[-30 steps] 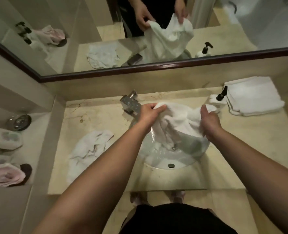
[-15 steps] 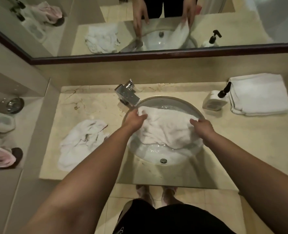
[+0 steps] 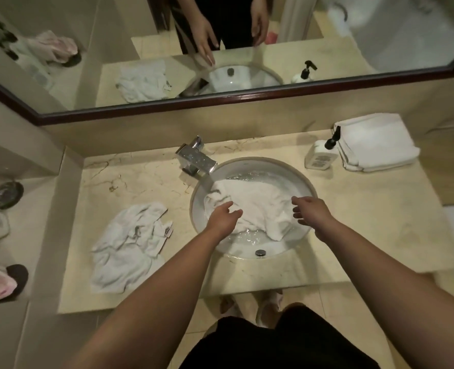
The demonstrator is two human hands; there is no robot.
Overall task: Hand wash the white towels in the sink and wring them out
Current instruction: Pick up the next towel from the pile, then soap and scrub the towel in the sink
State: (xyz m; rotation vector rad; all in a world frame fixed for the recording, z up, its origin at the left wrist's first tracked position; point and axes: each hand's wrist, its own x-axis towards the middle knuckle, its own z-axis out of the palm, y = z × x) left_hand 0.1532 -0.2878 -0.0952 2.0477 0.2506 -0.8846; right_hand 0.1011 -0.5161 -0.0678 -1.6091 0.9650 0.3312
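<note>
With both the left hand [image 3: 224,218] and right hand [image 3: 311,213] open and empty, best to press the towel [image 3: 258,202] under the water in the sink [image 3: 307,187] before scrubbing.

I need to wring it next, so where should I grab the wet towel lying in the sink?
Probably the towel's two side edges, from above: left hand on the bunched left edge, right hand on the right, as it lies spread across the sink.
</note>
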